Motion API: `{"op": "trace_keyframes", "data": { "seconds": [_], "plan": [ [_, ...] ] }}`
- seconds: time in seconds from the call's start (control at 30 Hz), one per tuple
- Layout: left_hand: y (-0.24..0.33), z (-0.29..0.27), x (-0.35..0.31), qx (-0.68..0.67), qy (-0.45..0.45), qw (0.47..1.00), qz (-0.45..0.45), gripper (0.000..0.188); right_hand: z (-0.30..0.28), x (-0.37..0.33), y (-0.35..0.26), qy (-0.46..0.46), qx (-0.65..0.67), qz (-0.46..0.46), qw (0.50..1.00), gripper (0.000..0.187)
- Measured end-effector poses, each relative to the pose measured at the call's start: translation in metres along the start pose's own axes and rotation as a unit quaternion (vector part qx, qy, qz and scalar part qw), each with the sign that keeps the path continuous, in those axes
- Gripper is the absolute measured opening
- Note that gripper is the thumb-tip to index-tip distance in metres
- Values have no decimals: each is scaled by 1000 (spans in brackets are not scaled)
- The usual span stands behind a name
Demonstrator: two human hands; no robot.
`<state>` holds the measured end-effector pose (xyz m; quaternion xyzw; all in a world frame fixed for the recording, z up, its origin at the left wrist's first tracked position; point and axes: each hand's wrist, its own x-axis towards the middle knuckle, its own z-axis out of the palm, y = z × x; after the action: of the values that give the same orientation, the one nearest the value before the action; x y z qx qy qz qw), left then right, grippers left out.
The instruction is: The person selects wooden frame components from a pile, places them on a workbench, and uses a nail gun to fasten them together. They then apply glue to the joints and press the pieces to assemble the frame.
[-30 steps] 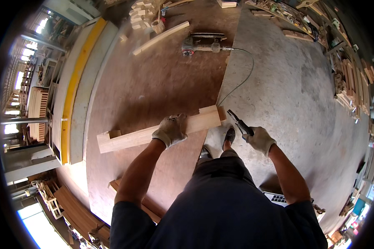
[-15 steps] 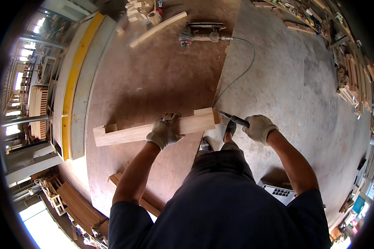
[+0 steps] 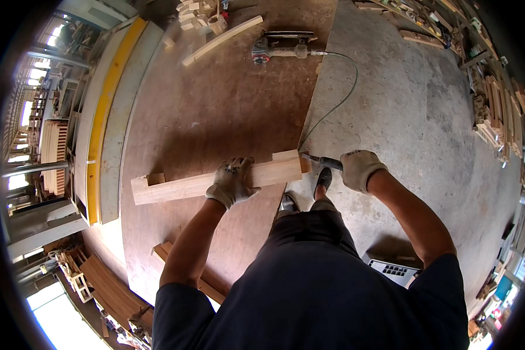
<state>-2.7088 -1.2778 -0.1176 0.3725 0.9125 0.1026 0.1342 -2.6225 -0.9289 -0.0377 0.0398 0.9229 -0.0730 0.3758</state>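
The left hand's grip lies over a long pale wooden beam, gloved fingers curled across its top and front face, pressing it down on the brown table. The beam runs across the table's near part, its right end reaching the table's right edge and its notched left end pointing toward the yellow-striped rail. The right hand's grip is clenched around a dark-handled chisel-like tool, whose tip meets the beam's right end. Both hands wear light work gloves. At the table's far edge lie a power tool with its cable trailing over the concrete floor, and a loose wooden strip beside it.
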Motion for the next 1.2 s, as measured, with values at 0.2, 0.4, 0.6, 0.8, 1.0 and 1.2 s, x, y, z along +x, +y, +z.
{"op": "trace_keyframes", "data": {
  "seconds": [0.2, 0.4, 0.6, 0.8, 1.0, 1.2],
  "plan": [
    [-1, 2, -3, -4, 19, 1000, 4, 76, -22, -5, -11, -23, -68, 2, 997, 26],
    [-2, 3, -1, -16, 15, 1000, 4, 74, -22, -8, -14, -1, -66, -17, 998, 26],
    [-1, 2, -1, -6, 25, 1000, 8, 75, -52, -16, -46, -72, -152, -22, 985, 27],
    [-3, 6, 0, -4, 12, 1000, -4, 76, 0, 13, 9, -55, 10, -15, 998, 38],
    [-2, 4, -3, -15, 7, 1000, -15, 73, 21, 13, 16, 3, 91, -26, 995, 37],
    [-1, 5, 0, -23, 36, 999, 6, 68, 144, 46, 36, -2, 509, -44, 860, 25]
  ]
}}
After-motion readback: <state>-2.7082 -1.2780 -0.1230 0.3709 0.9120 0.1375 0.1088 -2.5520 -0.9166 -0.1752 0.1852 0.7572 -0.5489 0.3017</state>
